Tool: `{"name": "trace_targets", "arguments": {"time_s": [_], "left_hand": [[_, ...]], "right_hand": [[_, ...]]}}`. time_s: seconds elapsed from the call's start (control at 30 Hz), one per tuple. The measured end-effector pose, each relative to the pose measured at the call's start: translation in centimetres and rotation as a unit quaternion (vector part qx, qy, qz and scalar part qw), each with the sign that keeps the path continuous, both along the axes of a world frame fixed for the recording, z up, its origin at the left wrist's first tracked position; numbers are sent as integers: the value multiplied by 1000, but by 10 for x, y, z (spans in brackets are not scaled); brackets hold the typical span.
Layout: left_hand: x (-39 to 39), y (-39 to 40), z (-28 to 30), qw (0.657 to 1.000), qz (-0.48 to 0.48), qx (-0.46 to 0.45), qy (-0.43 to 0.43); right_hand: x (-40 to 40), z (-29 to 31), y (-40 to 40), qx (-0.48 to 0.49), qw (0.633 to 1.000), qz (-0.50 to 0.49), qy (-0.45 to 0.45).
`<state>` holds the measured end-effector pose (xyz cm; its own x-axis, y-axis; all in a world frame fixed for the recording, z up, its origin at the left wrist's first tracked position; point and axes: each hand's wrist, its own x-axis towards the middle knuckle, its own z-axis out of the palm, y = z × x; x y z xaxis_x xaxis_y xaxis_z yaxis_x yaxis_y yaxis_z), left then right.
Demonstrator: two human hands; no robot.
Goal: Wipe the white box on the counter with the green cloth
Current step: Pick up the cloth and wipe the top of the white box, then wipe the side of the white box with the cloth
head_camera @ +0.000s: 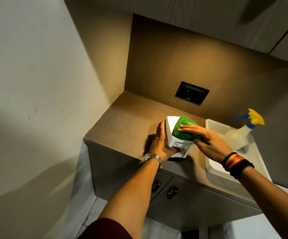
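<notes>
At the counter's (122,128) front edge, the left hand (162,142) clasps the white box's (171,124) left side while the right hand (208,140), fingers flat, presses the green cloth (182,130) onto its top, with bare white lying leftward.

- The left hand (162,144) grips the left side of the small white rectangular box (171,124) on the pale wood-grain counter (122,128).
- The right hand (208,138) presses flat onto the fuzzy green cloth (182,128) atop the box.
- 1 translucent plastic spray bottle (238,135) sits in the shallow white tray (215,165) nearby.

The green cloth (183,121) hides the right top of the white box (171,122); markings on the socket (192,93) behind it unreadable
</notes>
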<state>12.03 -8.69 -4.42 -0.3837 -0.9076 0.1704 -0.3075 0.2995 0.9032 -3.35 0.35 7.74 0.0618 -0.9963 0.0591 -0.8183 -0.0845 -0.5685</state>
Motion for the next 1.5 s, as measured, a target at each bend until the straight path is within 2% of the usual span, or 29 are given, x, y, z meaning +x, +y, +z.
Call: {"name": "trace_targets", "arguments": {"time_s": [0.1,0.23,0.3,0.37,0.47,0.63,0.77,0.93,1.07,1.17,1.3,1.5], "left_hand": [[6,-3,2,1000,-11,7,0],[24,-20,14,998,-58,4,-23],[37,-30,21,995,-98,8,-32],[48,-36,32,990,-124,5,-61],[58,-37,51,982,-130,-27,-134],[50,-32,82,945,-154,-177,-227],[29,-34,104,899,-206,-227,-313],[2,-26,104,831,-240,-269,-423],[-3,-23,104,820,-254,-249,-449],[-7,-23,107,804,-259,-237,-481],[-10,-19,105,804,-244,-237,-487],[-12,-18,98,821,-231,-233,-468]], "right_hand": [[-9,7,18,8,999,-17,-46],[-16,1,37,-42,969,-131,-203],[-13,-13,41,-89,942,-192,-262],[-8,-29,39,-119,897,-262,-336],[12,-52,32,-106,832,-328,-435],[49,-73,30,-126,765,-366,-514],[61,-82,32,-138,725,-359,-572],[66,-95,30,-133,741,-305,-584],[68,-106,27,-109,765,-287,-567],[73,-114,24,-92,806,-290,-508],[82,-119,19,-105,833,-292,-458],[70,-127,7,-116,851,-281,-427]]}}
